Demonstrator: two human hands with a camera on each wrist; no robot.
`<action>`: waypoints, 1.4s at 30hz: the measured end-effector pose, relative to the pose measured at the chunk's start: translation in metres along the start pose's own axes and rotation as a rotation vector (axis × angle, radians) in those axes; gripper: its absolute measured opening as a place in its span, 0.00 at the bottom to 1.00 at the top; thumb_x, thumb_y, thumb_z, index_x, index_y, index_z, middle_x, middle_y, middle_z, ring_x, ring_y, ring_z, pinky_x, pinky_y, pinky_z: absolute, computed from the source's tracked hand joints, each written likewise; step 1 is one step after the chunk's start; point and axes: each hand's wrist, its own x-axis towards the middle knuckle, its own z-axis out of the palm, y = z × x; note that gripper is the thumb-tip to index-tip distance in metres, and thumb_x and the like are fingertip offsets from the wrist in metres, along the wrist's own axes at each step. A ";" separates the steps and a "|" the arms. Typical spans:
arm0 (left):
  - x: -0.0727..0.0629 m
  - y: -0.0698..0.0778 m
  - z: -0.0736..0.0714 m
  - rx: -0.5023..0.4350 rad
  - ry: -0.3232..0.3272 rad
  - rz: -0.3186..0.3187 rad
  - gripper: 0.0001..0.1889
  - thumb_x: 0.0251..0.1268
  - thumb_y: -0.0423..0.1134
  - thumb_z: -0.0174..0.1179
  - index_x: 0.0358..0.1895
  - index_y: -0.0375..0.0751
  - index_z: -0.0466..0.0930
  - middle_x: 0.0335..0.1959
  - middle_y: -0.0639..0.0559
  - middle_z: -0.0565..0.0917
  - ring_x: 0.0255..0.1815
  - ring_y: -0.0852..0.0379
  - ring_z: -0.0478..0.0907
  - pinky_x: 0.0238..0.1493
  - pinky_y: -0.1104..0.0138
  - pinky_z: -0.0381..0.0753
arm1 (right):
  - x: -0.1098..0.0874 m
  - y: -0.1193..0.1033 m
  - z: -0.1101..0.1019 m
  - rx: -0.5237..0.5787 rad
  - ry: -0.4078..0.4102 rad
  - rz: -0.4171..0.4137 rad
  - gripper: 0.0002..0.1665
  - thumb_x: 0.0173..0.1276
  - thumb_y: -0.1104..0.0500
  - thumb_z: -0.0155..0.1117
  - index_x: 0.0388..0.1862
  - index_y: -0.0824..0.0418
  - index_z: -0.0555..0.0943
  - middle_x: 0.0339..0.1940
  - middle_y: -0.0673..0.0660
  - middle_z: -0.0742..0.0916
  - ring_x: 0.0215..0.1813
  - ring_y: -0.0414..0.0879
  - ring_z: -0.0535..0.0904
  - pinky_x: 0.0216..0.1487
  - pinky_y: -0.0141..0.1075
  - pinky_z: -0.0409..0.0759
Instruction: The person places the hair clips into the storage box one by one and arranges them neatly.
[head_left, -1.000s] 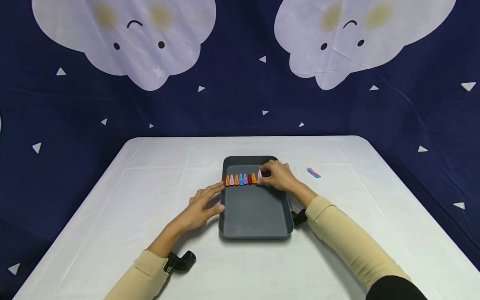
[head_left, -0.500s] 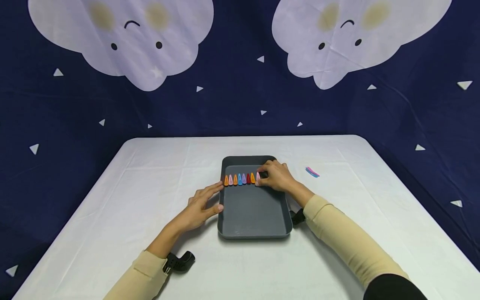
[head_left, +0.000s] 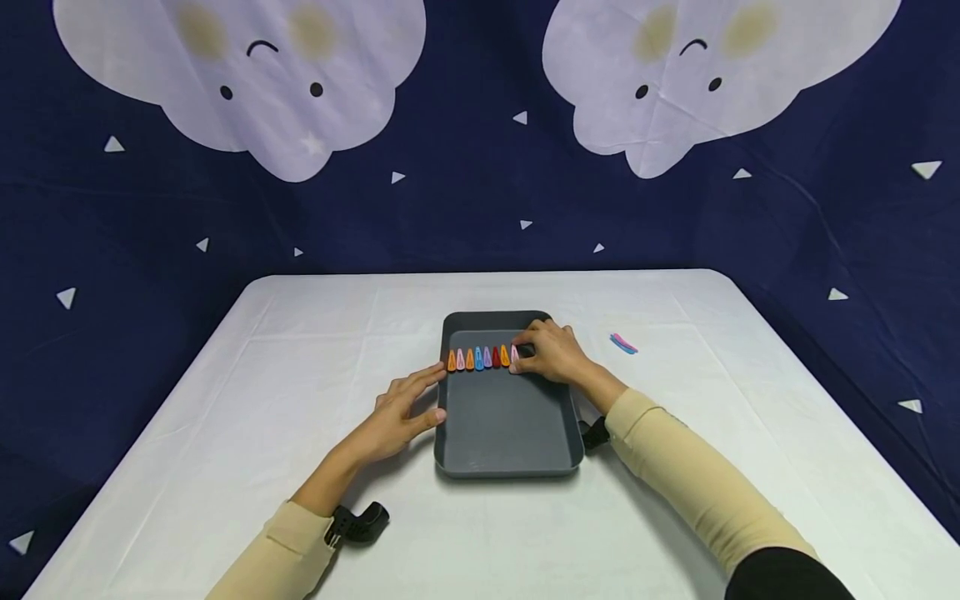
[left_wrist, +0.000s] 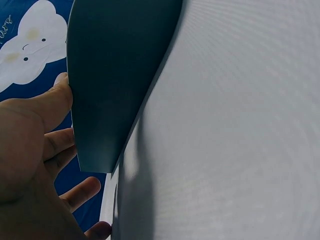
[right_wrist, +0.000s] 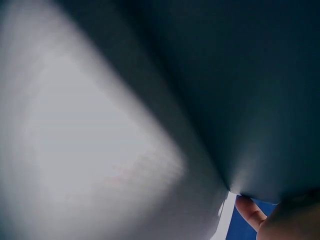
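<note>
A dark grey rectangular tray (head_left: 510,429) lies on the white table. Across its upper part runs a row of snap hair clips, points away from me: an orange clip (head_left: 452,361) at the left end, then pink, orange, a blue clip (head_left: 479,358), purple, red and a yellow-orange clip (head_left: 505,356). At the row's right end my right hand (head_left: 557,352) pinches a pink hair clip (head_left: 514,353) between thumb and finger. My left hand (head_left: 397,421) has its fingers extended against the tray's left rim; the left wrist view shows the thumb (left_wrist: 60,100) against the tray wall.
To the right of the tray, a pink and a blue hair clip (head_left: 623,344) lie together on the white tablecloth (head_left: 315,375). Behind the table hangs a dark blue cloth (head_left: 480,225) with clouds. A black wrist strap (head_left: 358,525) sticks out below the left wrist.
The pink clip in my right hand has come slightly closer to the row's right end. My left hand stays at the rim, and the whole head view has shifted slightly.
</note>
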 end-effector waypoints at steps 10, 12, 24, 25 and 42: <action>0.000 0.001 -0.001 0.017 0.005 0.010 0.32 0.65 0.48 0.57 0.71 0.44 0.61 0.75 0.55 0.58 0.71 0.45 0.55 0.60 0.46 0.51 | 0.000 0.000 -0.001 -0.004 -0.001 -0.002 0.33 0.51 0.37 0.71 0.54 0.51 0.82 0.52 0.54 0.81 0.55 0.51 0.73 0.52 0.49 0.65; 0.000 0.001 -0.001 0.018 0.006 0.012 0.32 0.65 0.48 0.57 0.71 0.44 0.61 0.75 0.55 0.58 0.71 0.45 0.55 0.60 0.46 0.51 | 0.000 0.000 -0.001 -0.002 0.000 -0.003 0.33 0.51 0.37 0.71 0.54 0.51 0.82 0.52 0.54 0.81 0.55 0.51 0.73 0.52 0.48 0.65; 0.001 -0.001 -0.001 0.008 0.002 0.013 0.32 0.65 0.48 0.58 0.71 0.44 0.61 0.75 0.54 0.58 0.70 0.44 0.56 0.60 0.44 0.51 | 0.000 0.001 0.001 0.016 0.006 0.005 0.34 0.51 0.37 0.71 0.54 0.52 0.81 0.53 0.55 0.81 0.57 0.51 0.73 0.53 0.49 0.65; 0.001 -0.002 -0.001 0.006 0.002 0.012 0.32 0.65 0.48 0.58 0.71 0.44 0.61 0.75 0.54 0.58 0.70 0.44 0.55 0.60 0.44 0.51 | 0.000 0.001 0.001 0.020 0.007 0.007 0.34 0.51 0.37 0.71 0.55 0.52 0.81 0.54 0.55 0.81 0.57 0.52 0.73 0.53 0.49 0.65; -0.001 0.000 0.000 -0.003 -0.001 0.000 0.31 0.66 0.48 0.57 0.70 0.45 0.61 0.75 0.56 0.58 0.71 0.45 0.55 0.61 0.46 0.50 | -0.005 0.003 -0.003 0.111 0.130 -0.011 0.30 0.59 0.38 0.65 0.54 0.54 0.81 0.53 0.56 0.81 0.58 0.53 0.72 0.57 0.50 0.61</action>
